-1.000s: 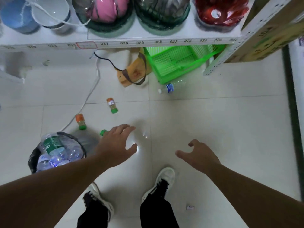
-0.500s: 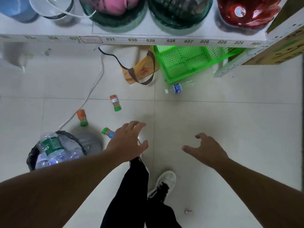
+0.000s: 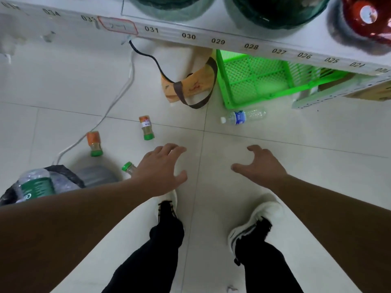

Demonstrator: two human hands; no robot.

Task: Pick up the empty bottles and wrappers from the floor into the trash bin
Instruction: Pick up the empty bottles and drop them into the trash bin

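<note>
Brimming with clear bottles, the trash bin sits beside the empty-gripped left hand and right hand.

The light is dim, flat and slightly greenish, leaving the floor a pale grey-green with only soft, faint shadows. The green basket glows brightly, casting a green tint on the tiles beside it. A white glare spot sits on the red object at the top right. Wide-angle distortion bends the shelf edge, and the whole frame is slightly soft, most at the corners.
</note>
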